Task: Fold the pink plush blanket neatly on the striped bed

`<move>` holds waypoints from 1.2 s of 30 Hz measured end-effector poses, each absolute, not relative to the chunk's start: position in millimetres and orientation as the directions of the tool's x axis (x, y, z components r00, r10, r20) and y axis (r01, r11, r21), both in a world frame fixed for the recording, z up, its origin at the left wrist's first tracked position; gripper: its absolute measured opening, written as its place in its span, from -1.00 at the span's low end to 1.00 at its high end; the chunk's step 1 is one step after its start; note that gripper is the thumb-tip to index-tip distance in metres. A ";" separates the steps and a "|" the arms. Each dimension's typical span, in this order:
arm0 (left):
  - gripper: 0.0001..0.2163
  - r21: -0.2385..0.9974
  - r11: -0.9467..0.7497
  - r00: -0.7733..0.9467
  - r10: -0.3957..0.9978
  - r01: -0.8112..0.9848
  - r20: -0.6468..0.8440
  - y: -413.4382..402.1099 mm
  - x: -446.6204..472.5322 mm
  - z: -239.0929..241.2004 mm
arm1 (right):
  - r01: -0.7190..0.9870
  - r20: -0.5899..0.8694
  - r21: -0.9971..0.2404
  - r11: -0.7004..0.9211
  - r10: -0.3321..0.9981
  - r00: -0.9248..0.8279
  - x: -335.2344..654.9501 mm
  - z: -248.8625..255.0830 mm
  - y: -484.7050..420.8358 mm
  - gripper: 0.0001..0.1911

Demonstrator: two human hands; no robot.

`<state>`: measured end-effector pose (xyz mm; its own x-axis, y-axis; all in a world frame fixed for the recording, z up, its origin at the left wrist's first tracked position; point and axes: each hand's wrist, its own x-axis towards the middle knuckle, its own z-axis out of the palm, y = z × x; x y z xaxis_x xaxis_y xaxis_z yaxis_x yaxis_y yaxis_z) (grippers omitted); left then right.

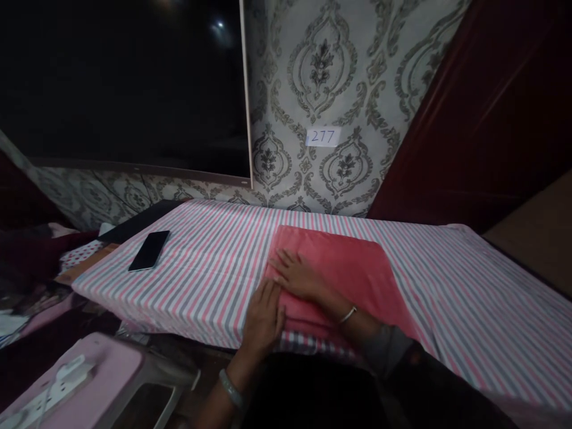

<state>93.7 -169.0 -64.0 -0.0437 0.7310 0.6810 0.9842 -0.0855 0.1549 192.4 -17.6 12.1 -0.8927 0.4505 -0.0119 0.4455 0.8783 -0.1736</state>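
A coral-red folded cloth (353, 268) lies flat on the table, which has a striped cover (210, 256). My right hand (297, 274) rests palm down on the cloth near its left edge, fingers spread toward the left. Along the cloth's lower left edge lies my left hand (263, 316), its fingers stretched out and pointing away from me. The two hands nearly meet at the fingertips of the left one. Neither hand grips anything. My right forearm crosses over the near part of the cloth and hides some of it.
A black phone (150, 250) lies on the striped cover at the left. Below it stands a pink stool (107, 369) bearing a white power strip (53, 393). A large dark television (125, 89) and a paper numbered 277 (323, 136) are on the patterned wall.
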 end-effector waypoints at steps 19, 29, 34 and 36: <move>-0.54 -0.015 -0.041 0.044 0.921 0.999 0.388 -140.6 95.6 -24.4 | 0.530 0.111 -0.190 0.826 0.555 -0.825 293.9 -8.4 -64.7 -0.37; -0.54 0.259 -0.370 0.338 0.928 0.892 0.158 -22.9 103.1 72.9 | 0.432 0.216 -0.334 0.838 0.514 -0.830 301.1 27.4 -40.9 -0.44; -0.43 0.085 -0.223 0.223 0.975 0.971 0.011 35.7 128.5 49.0 | 0.493 0.150 -0.247 0.834 0.536 -0.831 294.5 9.6 -37.8 -0.41; -0.41 0.046 -0.170 0.169 0.985 0.984 0.036 40.5 129.2 29.7 | 0.497 0.140 -0.239 0.834 0.537 -0.832 294.3 -1.4 -40.1 -0.38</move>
